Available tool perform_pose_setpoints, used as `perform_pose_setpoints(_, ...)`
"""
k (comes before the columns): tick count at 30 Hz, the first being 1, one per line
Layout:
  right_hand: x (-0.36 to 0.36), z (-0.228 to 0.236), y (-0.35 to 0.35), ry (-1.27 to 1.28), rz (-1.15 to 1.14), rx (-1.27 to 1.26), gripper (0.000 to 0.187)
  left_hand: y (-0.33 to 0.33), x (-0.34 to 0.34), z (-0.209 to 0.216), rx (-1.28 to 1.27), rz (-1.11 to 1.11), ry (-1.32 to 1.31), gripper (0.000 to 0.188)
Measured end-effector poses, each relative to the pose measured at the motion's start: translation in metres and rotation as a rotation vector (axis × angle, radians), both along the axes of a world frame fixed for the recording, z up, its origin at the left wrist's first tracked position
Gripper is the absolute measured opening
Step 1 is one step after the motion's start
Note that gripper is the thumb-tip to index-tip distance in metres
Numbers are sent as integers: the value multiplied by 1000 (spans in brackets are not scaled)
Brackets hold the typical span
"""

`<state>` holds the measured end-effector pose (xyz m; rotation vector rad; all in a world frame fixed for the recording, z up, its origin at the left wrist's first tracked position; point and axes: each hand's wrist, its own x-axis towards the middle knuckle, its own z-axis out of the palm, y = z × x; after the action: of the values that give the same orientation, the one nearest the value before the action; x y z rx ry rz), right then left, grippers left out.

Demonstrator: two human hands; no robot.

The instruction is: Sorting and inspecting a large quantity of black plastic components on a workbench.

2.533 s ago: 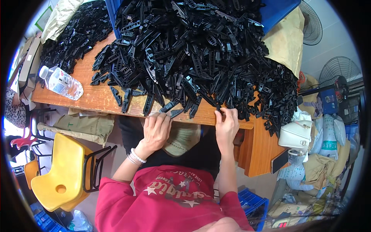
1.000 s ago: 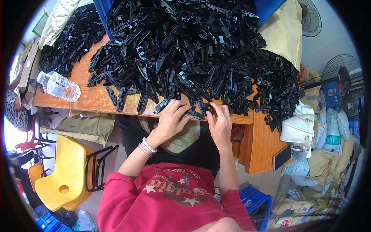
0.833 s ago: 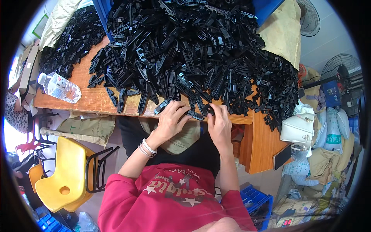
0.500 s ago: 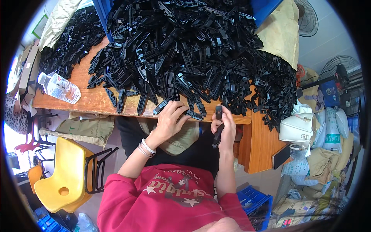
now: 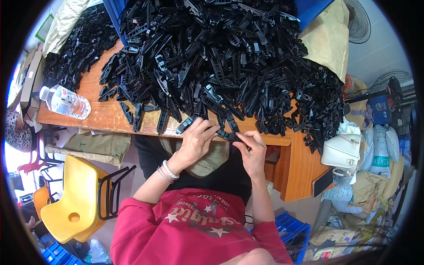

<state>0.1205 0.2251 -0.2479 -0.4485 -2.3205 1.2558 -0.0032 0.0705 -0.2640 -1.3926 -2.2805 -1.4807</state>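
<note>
My left hand (image 5: 198,140) is closed at the table's front edge, its fingers gripping a long black plastic part (image 5: 226,135) that points to the right. The fingertips of my right hand (image 5: 252,152) pinch at that part's right end; whether a smaller piece sits between them is hidden. Another black plastic part (image 5: 186,125), with a shiny grey face, lies against the fingers of my left hand. Just beyond both hands spreads a large heap of similar black parts (image 5: 207,66).
A water bottle (image 5: 66,102) lies on the wooden table (image 5: 104,119) at the left. Blue panels (image 5: 115,20) flank the heap. At the right are a white bag (image 5: 340,152) and a phone (image 5: 322,182). A yellow chair (image 5: 81,190) stands at the lower left.
My right hand has moved left and turned, bringing its fingertips to the part in my left hand. The small black pieces seen in my right hand before no longer show there.
</note>
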Motion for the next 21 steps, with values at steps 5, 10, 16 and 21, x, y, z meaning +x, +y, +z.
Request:
perform_pose_setpoints(5, -12, -1, -13, 26, 34, 61, 25, 0, -2, -4, -15, -26, 33, 23)
perform_pose_setpoints(10, -10, 5, -21, 11, -5, 110, 26, 1, -5, 1, 49, -77, -31, 28)
perform_pose_setpoints(16, 109, 26, -9, -225, -182, 125, 24, -1, -1, 0, 41, -53, -32, 33)
perform_pose_setpoints(21, 286, 49, 12, -627, -609, 242, 12, 4, 1, -4, 72, 14, 105, 24)
